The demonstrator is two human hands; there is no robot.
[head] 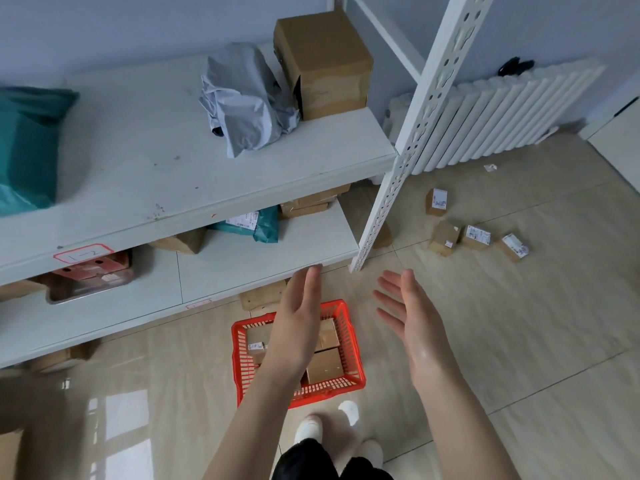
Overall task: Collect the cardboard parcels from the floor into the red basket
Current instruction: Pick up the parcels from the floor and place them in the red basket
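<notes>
Both hands are raised in front of the camera, palms turned toward each other and fingers stretched out. The left hand (298, 320) is wide open and holds nothing; it hangs over the red basket (349, 344) and hides part of it. The right hand (412, 320) is also spread flat and empty, a little to the right of the basket, above bare floor (519, 341).

The basket stands on the tiled floor just near the bottom shelf's front edge. Several cardboard parcels already lie inside it (their count is hard to tell behind the left arm); one brown box (323, 365) shows plainly at the basket's near right corner.

Four small parcels are on the floor at the right, well apart from the basket. One parcel (436, 201) stands alone, farther off, with a white label facing up. Nearer, three lie in a loose row: a plain one (445, 237), a labelled one (477, 236) just beside it, and another labelled one (515, 247) at the right end.

The white shelf unit (194, 188) fills the left, carrying a tall carton (325, 64), a grey bag (246, 102) and a green bag (27, 143). A white radiator (502, 116) leans against the far wall.
</notes>
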